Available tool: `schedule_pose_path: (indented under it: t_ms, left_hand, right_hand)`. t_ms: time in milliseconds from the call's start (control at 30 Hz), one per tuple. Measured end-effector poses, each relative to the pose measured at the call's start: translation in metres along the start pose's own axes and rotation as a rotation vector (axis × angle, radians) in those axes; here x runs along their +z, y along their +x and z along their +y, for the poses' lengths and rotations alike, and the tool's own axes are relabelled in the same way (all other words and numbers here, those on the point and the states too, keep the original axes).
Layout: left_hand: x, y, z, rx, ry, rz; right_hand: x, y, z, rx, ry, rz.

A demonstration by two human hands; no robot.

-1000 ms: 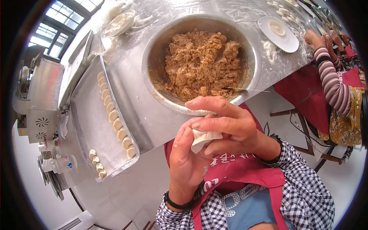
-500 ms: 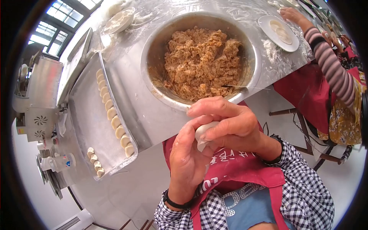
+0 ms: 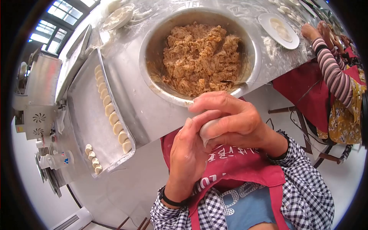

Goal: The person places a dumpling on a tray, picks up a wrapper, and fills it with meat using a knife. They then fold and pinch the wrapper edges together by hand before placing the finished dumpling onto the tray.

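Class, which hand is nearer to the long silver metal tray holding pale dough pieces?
Left. The left hand is right of the tray, across a gap; the right hand is farther right, beyond it.

Stretches out as a flour-dusted metal table (image 3: 130,99), directly bearing a wide steel bowl (image 3: 154,48) of brown mixture (image 3: 199,57), a shallow metal tray (image 3: 90,111) holding pale dough pieces (image 3: 106,100), a plate (image 3: 292,44) with thin dough rounds (image 3: 282,30), a dish (image 3: 110,27) of flour, and loose white lumps (image 3: 285,9).
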State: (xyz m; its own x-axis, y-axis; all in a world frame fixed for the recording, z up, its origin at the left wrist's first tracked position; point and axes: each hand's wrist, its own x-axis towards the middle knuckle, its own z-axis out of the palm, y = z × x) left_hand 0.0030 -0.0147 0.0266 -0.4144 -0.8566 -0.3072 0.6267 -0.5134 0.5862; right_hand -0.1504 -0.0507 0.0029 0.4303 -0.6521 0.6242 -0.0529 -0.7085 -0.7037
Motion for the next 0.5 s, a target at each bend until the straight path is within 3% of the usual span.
schedule_pose_path:
  t_ms: [67,100,167,267,500]
  left_hand:
    - [0.003,0.000,0.001,-0.022,-0.011,-0.024]
    - [0.002,0.000,0.000,-0.024,-0.011,-0.024]
    - [-0.001,0.001,-0.001,-0.009,0.049,-0.074]
    - [0.005,0.001,-0.002,0.020,0.080,-0.012]
    - [0.000,0.001,-0.007,-0.031,0.086,-0.077]
  right_hand:
    - [0.007,0.000,-0.007,0.232,0.199,0.117]
    - [0.005,0.001,-0.008,0.233,0.199,0.118]
    - [-0.004,0.004,-0.005,0.020,-0.037,0.005]
    - [-0.006,0.003,-0.002,-0.019,-0.048,-0.003]
    - [-0.004,0.000,-0.005,0.000,-0.060,0.018]
